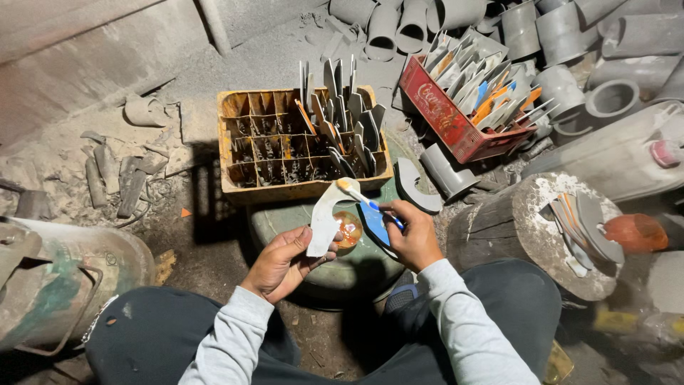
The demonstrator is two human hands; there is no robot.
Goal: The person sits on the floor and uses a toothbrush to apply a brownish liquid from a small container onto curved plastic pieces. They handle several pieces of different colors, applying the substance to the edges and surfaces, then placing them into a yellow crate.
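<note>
My left hand point(285, 262) grips a pale curved piece of cut plastic point(324, 217) by its lower end, holding it upright over a green drum top point(281, 221). My right hand point(412, 239) holds a toothbrush point(367, 201) with a blue and white handle. Its orange-stained head touches the top of the curved piece. A small open pot of orange glue point(349, 229) sits just behind the piece. A blue curved piece point(375, 222) lies under my right hand.
A yellow divided crate point(235, 146) with several grey curved pieces stands ahead. A red crate point(442, 114) full of similar pieces lies to the right. A wooden stump point(513, 221) carries stacked pieces. Grey pipe sections point(563, 32) are piled behind. A metal drum point(64, 278) stands left.
</note>
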